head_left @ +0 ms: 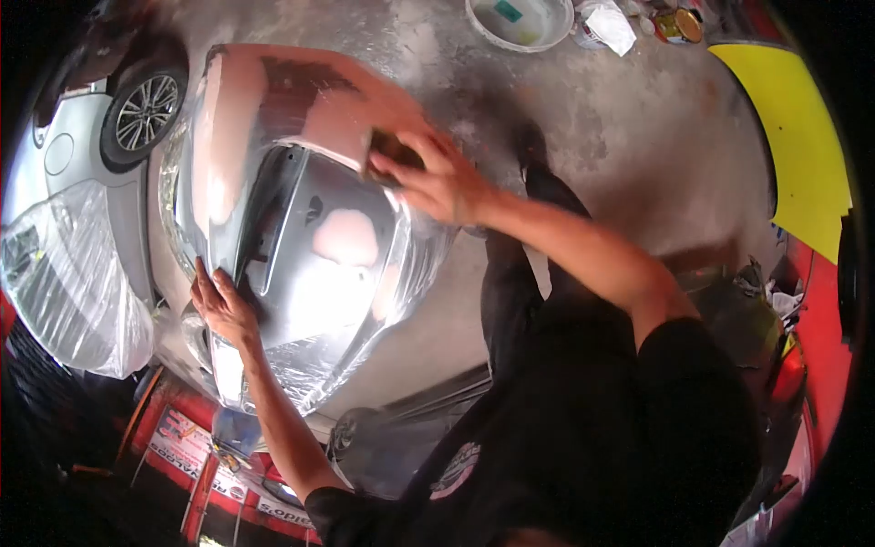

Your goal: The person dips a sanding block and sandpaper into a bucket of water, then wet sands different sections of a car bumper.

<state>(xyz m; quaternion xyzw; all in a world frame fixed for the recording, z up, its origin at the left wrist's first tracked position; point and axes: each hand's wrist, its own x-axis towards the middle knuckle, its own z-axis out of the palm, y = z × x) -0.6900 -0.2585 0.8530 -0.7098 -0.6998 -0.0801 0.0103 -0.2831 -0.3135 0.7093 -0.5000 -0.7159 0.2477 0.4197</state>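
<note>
In front of me is a car body section (301, 228) with bare grey metal, reddish-brown areas and pale pink filler patches (346, 237). My right hand (437, 178) grips a dark block (387, 155), which looks like a sanding block, against the reddish edge of the panel. Motion blurs this hand a little, and its palm hides part of the block. On the panel's left side rests my left hand (223, 305), fingers stretched out and holding nothing. Clear plastic film (319, 374) covers the near and right sides of the body.
A grey car with a wheel (146, 111) and a plastic-wrapped part (77, 278) stands at the left. Beyond the panel, a round basin (519, 36) and several cans (676, 25) sit on the concrete floor. At the right is a yellow panel (793, 137).
</note>
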